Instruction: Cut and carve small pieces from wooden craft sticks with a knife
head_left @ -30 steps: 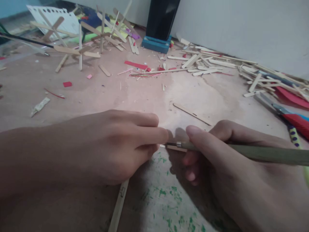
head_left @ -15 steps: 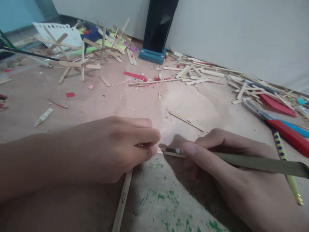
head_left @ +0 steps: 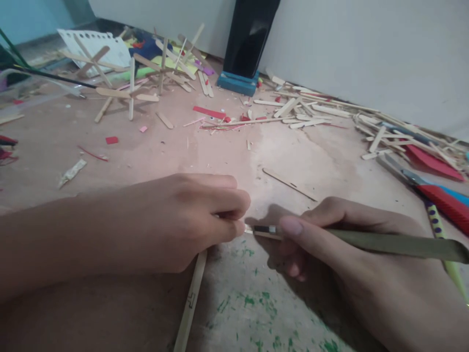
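My left hand (head_left: 198,220) is closed, thumb and fingertips pinched on the end of a small light wooden piece (head_left: 268,235) lying on the table. My right hand (head_left: 340,249) grips a knife with a long olive-green handle (head_left: 395,244), pointing left. The dark tip of the knife (head_left: 263,229) rests at the wooden piece, close to my left fingertips. Beneath my left hand a wooden stick (head_left: 191,303) with a dark pencil-like mark runs toward the front edge of the view. A thin stick (head_left: 289,184) lies just beyond both hands.
A black phone (head_left: 249,39) stands in a blue holder (head_left: 238,83) at the back. Stick crosses (head_left: 131,95) and a torn paper sheet (head_left: 120,46) are at back left. Loose sticks (head_left: 311,110) and a red-handled tool (head_left: 443,200) lie right. Green flecks (head_left: 256,303) dot the front.
The view has shifted slightly, so the surroundings appear farther right. Both hands keep their holds, and the dark tip stays beside the left fingertips.
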`<state>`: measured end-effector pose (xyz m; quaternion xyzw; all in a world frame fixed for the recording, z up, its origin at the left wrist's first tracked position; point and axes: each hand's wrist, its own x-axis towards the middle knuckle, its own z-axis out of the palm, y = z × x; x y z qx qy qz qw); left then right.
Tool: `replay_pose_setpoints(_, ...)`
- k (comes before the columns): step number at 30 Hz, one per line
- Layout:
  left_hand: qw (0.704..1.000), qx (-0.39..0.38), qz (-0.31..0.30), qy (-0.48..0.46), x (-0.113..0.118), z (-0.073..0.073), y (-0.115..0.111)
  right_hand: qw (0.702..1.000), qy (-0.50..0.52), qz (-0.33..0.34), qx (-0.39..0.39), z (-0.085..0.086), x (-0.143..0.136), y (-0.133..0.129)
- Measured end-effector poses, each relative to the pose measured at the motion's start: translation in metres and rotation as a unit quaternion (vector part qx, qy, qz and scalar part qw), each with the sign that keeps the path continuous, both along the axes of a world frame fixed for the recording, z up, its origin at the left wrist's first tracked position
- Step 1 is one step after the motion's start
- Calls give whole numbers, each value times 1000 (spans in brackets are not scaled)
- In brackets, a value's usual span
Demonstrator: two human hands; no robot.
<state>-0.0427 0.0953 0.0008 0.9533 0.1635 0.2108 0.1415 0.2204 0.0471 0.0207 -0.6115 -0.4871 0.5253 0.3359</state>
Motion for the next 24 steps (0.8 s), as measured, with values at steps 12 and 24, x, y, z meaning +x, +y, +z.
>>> replay_pose_setpoints(12, 1000, 5, 7, 9, 2, 3, -2, 994, 85, -61, -22, -2, -16, -3)
replay_pose_setpoints(24, 1000, 24, -2, 18, -1, 0, 2, 998, 11, 51, -46, 12, 6, 11)
